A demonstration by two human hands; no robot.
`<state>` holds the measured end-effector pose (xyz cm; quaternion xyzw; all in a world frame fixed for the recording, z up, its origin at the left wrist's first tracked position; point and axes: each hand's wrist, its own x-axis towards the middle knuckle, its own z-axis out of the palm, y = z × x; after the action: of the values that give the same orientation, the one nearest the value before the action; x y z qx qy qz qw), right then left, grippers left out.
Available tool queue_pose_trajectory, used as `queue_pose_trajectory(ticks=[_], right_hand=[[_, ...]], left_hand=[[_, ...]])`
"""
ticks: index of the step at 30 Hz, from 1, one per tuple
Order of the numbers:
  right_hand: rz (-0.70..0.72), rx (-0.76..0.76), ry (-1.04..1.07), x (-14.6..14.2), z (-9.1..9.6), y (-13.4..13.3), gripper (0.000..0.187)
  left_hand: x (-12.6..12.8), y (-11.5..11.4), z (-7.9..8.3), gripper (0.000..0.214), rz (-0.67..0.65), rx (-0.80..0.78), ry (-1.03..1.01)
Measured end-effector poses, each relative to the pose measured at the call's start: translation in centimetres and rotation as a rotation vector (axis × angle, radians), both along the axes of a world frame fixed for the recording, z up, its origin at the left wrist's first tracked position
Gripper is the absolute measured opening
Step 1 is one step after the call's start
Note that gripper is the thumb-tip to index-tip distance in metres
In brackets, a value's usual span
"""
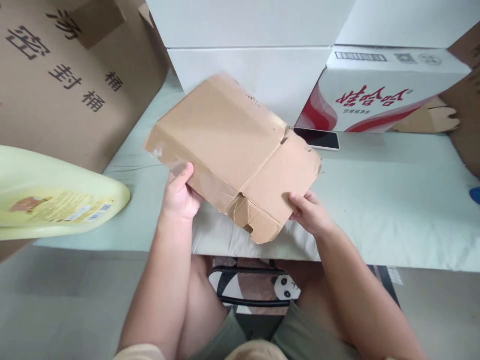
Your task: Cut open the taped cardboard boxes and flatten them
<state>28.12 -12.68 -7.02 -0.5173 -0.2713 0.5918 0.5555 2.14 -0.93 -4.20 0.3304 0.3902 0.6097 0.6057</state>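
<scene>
A brown cardboard box [221,130], pressed flat, is held tilted above the pale green cloth surface. Its end flap [283,175] spreads out to the right, and the edge nearest me is torn and creased. My left hand [183,195] grips the lower left edge, thumb on top and fingers underneath. On the flap's right side my right hand [309,210] pinches the cardboard between thumb and fingers. The undersides of the box and most of the fingers beneath it are hidden.
A dark-screened phone [318,139] lies behind the flap. White cartons [251,30] and a red-and-white carton [378,92] stand at the back. A large brown carton [75,100] and a yellow bottle [63,195] are on the left. The green cloth [393,200] covers the surface.
</scene>
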Motion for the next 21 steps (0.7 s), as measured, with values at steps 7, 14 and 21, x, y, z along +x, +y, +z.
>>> queue_pose_trajectory(ticks=[7,14,21], right_hand=[[-0.223,0.088,-0.003,1.9,3.5,-1.9,0.057],[-1.125,0.198,-0.179,10.9,8.4,-7.8,0.031],[-1.399,-0.027,-0.555,21.6,9.0,-9.4,0.028]], left_hand=[[0.0,0.1,1.0,0.04,-0.177,-0.128,-0.111],[0.4,-0.1,1.7,0.032,-0.234,-0.174,-0.123],[0.8,0.1,0.9,0.033,-0.284,-0.161,-0.091]])
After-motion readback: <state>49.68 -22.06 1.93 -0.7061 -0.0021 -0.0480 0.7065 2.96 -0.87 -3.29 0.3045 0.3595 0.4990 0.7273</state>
